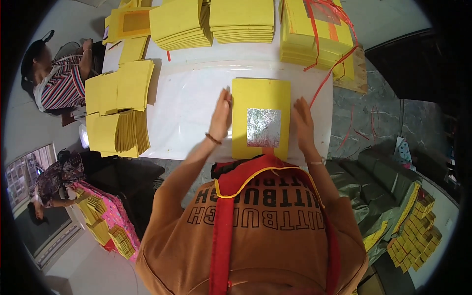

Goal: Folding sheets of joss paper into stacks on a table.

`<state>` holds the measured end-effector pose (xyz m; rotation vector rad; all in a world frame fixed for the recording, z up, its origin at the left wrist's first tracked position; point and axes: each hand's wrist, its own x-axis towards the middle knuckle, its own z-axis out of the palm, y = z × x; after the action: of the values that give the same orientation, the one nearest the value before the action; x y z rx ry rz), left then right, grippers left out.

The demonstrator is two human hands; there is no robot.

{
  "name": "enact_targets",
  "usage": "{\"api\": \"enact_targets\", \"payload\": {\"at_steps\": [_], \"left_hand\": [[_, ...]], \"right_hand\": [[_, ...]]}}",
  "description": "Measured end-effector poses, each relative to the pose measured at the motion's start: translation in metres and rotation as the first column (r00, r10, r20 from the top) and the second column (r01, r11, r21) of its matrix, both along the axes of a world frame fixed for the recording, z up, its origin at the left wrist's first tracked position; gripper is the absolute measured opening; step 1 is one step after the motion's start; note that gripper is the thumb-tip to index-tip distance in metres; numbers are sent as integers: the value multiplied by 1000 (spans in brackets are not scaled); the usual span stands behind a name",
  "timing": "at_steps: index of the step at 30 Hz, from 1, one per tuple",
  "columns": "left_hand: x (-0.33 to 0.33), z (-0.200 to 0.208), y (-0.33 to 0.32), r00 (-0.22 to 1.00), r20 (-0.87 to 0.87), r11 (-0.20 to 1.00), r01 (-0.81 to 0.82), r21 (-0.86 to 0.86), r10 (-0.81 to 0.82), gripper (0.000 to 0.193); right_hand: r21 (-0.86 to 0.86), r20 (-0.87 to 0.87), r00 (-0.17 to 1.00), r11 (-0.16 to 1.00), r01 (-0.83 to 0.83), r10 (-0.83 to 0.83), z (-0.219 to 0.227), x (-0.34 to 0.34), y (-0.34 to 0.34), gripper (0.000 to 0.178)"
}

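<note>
A yellow paper stack (260, 93) lies on the white-covered table in front of me, with a square of silver foil (264, 128) on its face and a small orange patch below it. My left hand (222, 114) stands on edge along the stack's left side, fingers stretched out; whether it touches the paper I cannot tell. On the other side, my right hand (303, 123) is held with its fingers extended, a little apart from the right edge. Neither hand grips anything. The stack's near end lies close against my red apron (246, 177).
Fanned yellow paper piles (120, 93) line the table's left side. More yellow stacks (241, 19) stand along the back, with red plastic strips (327, 73) trailing at the right. One person (61, 81) sits at far left; another bends over a pink-covered table (118, 206).
</note>
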<state>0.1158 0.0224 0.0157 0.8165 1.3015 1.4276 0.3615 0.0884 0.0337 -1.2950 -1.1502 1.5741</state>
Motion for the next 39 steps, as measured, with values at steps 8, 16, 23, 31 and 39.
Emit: {"api": "enact_targets", "payload": {"at_steps": [8,16,23,31,39], "left_hand": [[36,-1,-10,990,-116,996,-83,27,86,55],[27,7,-4,996,-28,996,-77,51,79,56],[9,0,-17,956,294,998,-41,47,26,51],[15,56,-49,703,-711,971,176,163,-8,39],[31,58,-56,256,-941,801,599,-26,-222,61]], "right_hand": [[-27,-238,971,999,-38,31,-6,-13,-23,48],[13,-250,968,1000,-7,10,-15,-15,-19,52],[-76,-216,976,997,19,-35,-6,-3,-26,54],[470,607,788,754,-460,102,21,7,-42,38],[522,478,873,766,-375,102,4,15,-38,34]]}}
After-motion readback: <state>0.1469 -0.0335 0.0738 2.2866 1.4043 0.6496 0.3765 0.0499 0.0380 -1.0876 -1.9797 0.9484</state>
